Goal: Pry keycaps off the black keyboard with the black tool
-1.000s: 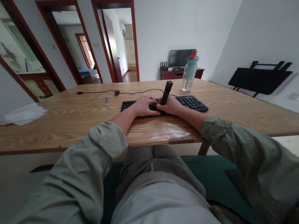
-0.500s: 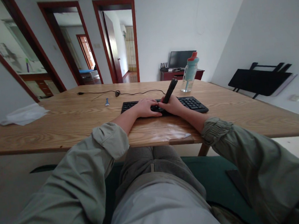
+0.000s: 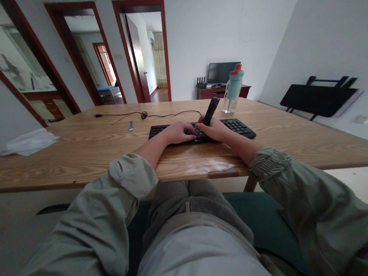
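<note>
A black keyboard [image 3: 239, 126] lies on the wooden table in front of me, partly covered by both hands. My right hand [image 3: 215, 129] is closed around a thick black stick-shaped tool [image 3: 211, 110], whose upper end leans away to the right. Its lower end is hidden by the fingers, so its kind cannot be made out. Over the keys, left of the tool, rests my left hand [image 3: 180, 132]. Its fingers are curled, with the thumb and index fingertips close together in a pinch; anything between them is too small to see.
The keyboard's cable [image 3: 172, 114] runs left across the wooden table [image 3: 108, 157]. A small blue-and-white item [image 3: 131, 126] lies beyond my left forearm, white paper or cloth [image 3: 29, 142] at far left. A clear bottle with a red lid [image 3: 233, 90] stands behind the keyboard.
My left hand has shifted slightly left, and its fingers have drawn from spread into a pinch. My right hand has moved slightly, still holding the black tool.
</note>
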Demonstrator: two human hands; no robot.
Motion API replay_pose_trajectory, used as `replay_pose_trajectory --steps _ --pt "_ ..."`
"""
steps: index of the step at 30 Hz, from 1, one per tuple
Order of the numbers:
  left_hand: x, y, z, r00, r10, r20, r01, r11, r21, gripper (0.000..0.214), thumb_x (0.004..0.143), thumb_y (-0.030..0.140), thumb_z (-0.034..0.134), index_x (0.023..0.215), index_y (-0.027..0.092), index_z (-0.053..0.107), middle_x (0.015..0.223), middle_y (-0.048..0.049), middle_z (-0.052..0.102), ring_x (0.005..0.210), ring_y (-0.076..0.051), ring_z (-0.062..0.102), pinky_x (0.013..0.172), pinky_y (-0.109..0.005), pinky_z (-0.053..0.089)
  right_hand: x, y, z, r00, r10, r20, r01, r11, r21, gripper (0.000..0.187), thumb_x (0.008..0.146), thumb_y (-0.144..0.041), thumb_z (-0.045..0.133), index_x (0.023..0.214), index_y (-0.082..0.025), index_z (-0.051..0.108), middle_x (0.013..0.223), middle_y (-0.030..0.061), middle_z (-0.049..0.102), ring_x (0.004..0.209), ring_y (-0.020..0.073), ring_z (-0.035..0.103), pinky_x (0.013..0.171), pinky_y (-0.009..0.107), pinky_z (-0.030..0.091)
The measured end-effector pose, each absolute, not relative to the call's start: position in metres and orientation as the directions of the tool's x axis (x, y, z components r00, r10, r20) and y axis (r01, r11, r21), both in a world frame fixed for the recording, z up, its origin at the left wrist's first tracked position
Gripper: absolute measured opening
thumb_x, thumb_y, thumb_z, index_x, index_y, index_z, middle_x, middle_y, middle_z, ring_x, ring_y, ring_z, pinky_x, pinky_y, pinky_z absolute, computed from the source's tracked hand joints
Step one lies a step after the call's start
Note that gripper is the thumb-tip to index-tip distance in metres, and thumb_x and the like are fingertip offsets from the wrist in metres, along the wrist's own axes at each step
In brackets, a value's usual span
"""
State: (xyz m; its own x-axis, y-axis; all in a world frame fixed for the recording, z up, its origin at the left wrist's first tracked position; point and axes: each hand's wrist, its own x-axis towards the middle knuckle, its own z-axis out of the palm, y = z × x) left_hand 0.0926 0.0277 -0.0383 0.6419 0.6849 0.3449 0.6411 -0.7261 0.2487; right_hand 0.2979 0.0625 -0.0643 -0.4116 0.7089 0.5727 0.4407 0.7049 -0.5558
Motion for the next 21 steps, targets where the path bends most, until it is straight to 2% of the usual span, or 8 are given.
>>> replay_pose_trajectory --steps 7,11,14,18,21 --pt "0.093 0.025 -0.037 0.583 0.736 0.344 0.705 -0.669 0.236 0.025 0.082 0.031 0.065 0.097 0.016 0.079 0.093 -0.0045 0.077 0.082 -0.016 0.067 0.078 -0.025 0.050 0.304 0.064 -0.061 -0.346 0.736 0.582 0.414 0.676 -0.610 0.033 0.072 -0.049 0.068 0.077 -0.021 0.053 0.073 0.0017 0.057 0.069 0.0177 0.050 0.067 0.034 0.043" --pt "0.094 0.024 -0.037 0.584 0.725 0.366 0.693 -0.679 0.240 0.026 0.082 0.033 0.066 0.097 0.017 0.079 0.089 -0.0037 0.077 0.078 -0.015 0.066 0.076 -0.026 0.049 0.303 0.058 -0.058 -0.359 0.738 0.572 0.453 0.673 -0.585 0.034 0.074 -0.051 0.068 0.076 -0.020 0.055 0.069 0.0007 0.056 0.068 0.0169 0.049 0.064 0.032 0.041" --pt "0.096 0.022 -0.038 0.603 0.710 0.365 0.680 -0.696 0.229 0.026 0.081 0.037 0.068 0.094 0.017 0.079 0.085 -0.0036 0.076 0.075 -0.015 0.064 0.072 -0.026 0.047 0.300 0.054 -0.058 -0.340 0.741 0.579 0.455 0.669 -0.588 0.027 0.075 -0.045 0.067 0.076 -0.020 0.056 0.070 0.0011 0.057 0.068 0.0170 0.050 0.066 0.032 0.042" --pt "0.101 0.020 -0.039 0.628 0.691 0.357 0.688 -0.708 0.160 0.022 0.084 0.035 0.066 0.086 0.017 0.078 0.078 -0.0032 0.074 0.070 -0.014 0.062 0.067 -0.025 0.044 0.298 0.053 -0.059 -0.358 0.741 0.568 0.439 0.671 -0.598 0.020 0.074 -0.038 0.066 0.076 -0.020 0.057 0.071 0.0017 0.060 0.069 0.0170 0.052 0.067 0.032 0.043" --pt "0.101 0.022 -0.040 0.630 0.684 0.369 0.700 -0.706 0.113 0.022 0.086 0.032 0.062 0.086 0.018 0.078 0.080 -0.0035 0.074 0.070 -0.014 0.061 0.068 -0.025 0.044 0.299 0.054 -0.060 -0.386 0.738 0.553 0.422 0.675 -0.605 0.025 0.080 -0.044 0.063 0.074 -0.020 0.057 0.068 0.0009 0.058 0.068 0.0169 0.052 0.067 0.032 0.044"
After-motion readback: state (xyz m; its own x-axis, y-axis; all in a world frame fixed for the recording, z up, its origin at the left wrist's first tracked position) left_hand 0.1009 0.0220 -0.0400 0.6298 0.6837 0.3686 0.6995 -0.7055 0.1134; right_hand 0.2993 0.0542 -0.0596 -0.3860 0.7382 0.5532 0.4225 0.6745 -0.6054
